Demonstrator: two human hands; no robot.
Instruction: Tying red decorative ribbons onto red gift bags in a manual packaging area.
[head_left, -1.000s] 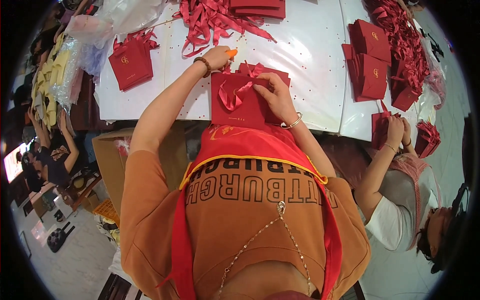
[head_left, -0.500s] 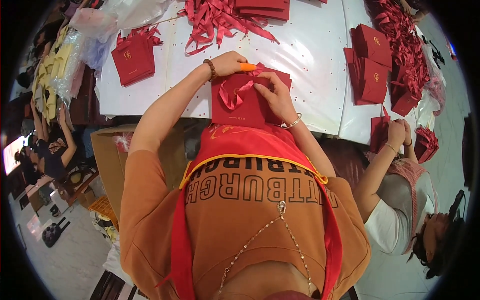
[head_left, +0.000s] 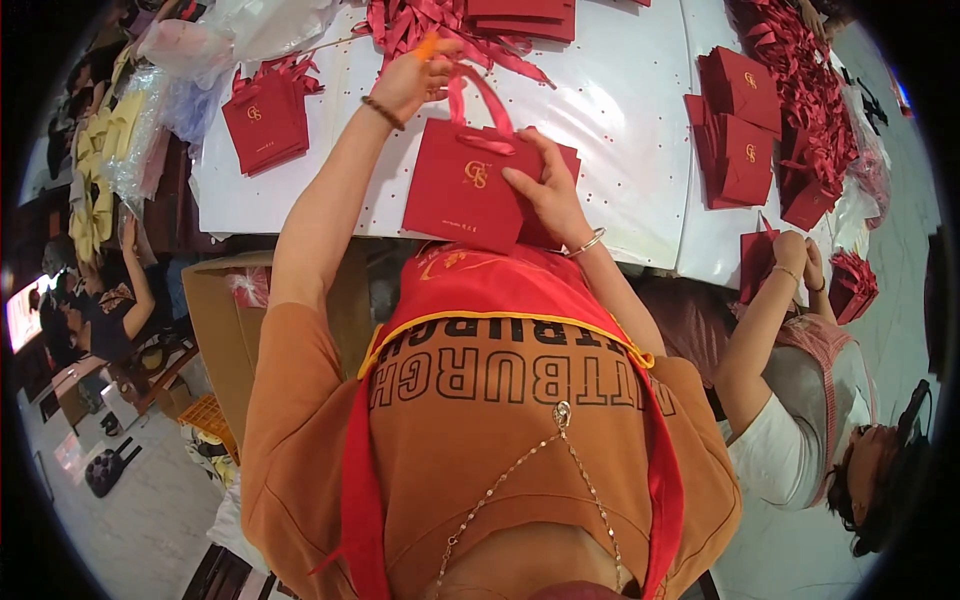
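A red paper gift bag [head_left: 465, 185] with gold print lies at the table's front edge, slightly turned, over another red bag [head_left: 568, 165] that shows at its right. Its pink-red ribbon handle [head_left: 488, 100] stands up in a loop from the top edge. My left hand [head_left: 412, 82], with an orange cover on one finger, is curled at the loop's upper end and draws it away from the bag. The bag's upper right corner is pinched between thumb and fingers of my right hand [head_left: 550, 195].
Finished-looking red bags with ribbons [head_left: 265, 120] lie at left. Loose ribbons [head_left: 400, 25] and stacked bags [head_left: 525, 20] are at the far side. More bags [head_left: 740, 130] and a ribbon heap [head_left: 790, 60] lie right, where a co-worker's hands [head_left: 795, 260] hold a bag. A cardboard box [head_left: 220, 320] stands below left.
My left hand has moved up and left from the bag's top edge, raising the ribbon loop off the bag's front. The bag has tilted a little; my right hand stays at its corner.
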